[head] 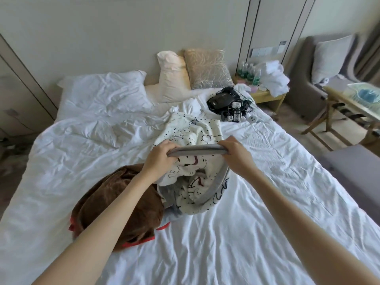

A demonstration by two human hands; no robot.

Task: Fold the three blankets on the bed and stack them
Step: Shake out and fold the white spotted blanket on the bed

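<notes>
The left hand (159, 156) and right hand (234, 150) gripped the grey border of the white patterned blanket (197, 128), taut between them above the bed (246, 233); the brown blanket (115, 202) lay crumpled beneath the left forearm.

On the bed (257, 233), the first blanket (115, 206) lies at the near left. The second blanket (197, 194) lies against its right side, its upper edge gripped between the left hand (160, 157) and the right hand (234, 153). Behind them, far right on the bed, sits a heap of cables (230, 103). Pillows (172, 77) lean at the head. A nightstand (265, 96) right of the bed carries bottles (248, 73) and towels (273, 77).
</notes>
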